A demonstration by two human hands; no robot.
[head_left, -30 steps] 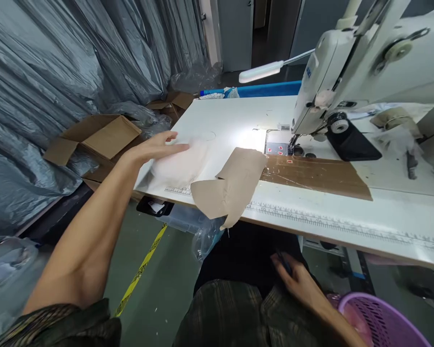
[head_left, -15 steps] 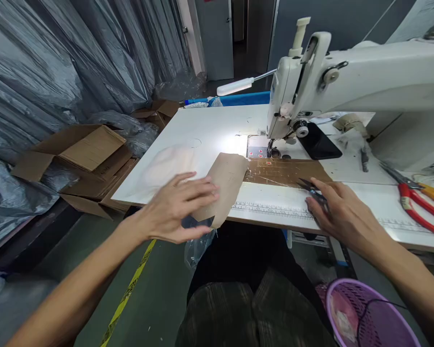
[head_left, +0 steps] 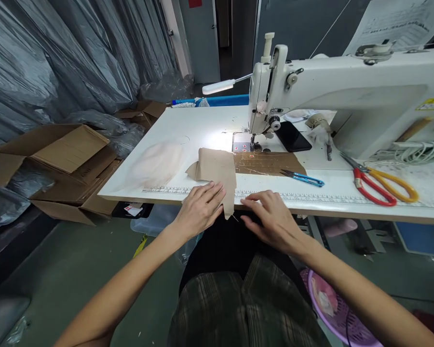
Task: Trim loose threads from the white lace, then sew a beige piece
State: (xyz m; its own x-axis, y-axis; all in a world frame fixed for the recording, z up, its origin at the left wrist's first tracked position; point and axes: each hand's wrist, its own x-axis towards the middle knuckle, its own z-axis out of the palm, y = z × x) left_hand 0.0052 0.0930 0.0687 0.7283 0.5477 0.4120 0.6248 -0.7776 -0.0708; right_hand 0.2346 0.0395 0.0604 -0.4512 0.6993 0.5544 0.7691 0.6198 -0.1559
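A beige piece of fabric [head_left: 217, 168], with a folded flap on its left, lies on the white sewing table, its narrow end hanging over the front edge. My left hand [head_left: 201, 207] grips this lower end at its left side, fingers together on top and the thumb low beside the edge. Just right of the fabric, my right hand [head_left: 269, 217] is open, fingers bent, thumb apart and nothing held. Blue thread snips [head_left: 304, 178] lie on the table beyond it, their tips over a brown strip [head_left: 267, 163] in front of the needle.
A white sewing machine [head_left: 332, 82] stands at the back right, with a black phone [head_left: 292, 136] beside its needle. Red and yellow-handled scissors [head_left: 379, 183] lie at the right. A pale sheer bundle [head_left: 157, 164] rests left. Cardboard boxes [head_left: 68, 159] and a purple basket [head_left: 332, 313] sit below.
My right hand has let go of the snips, now lying on the table, and moved left to the fabric. My left hand has turned the fabric so its narrow end points toward me.
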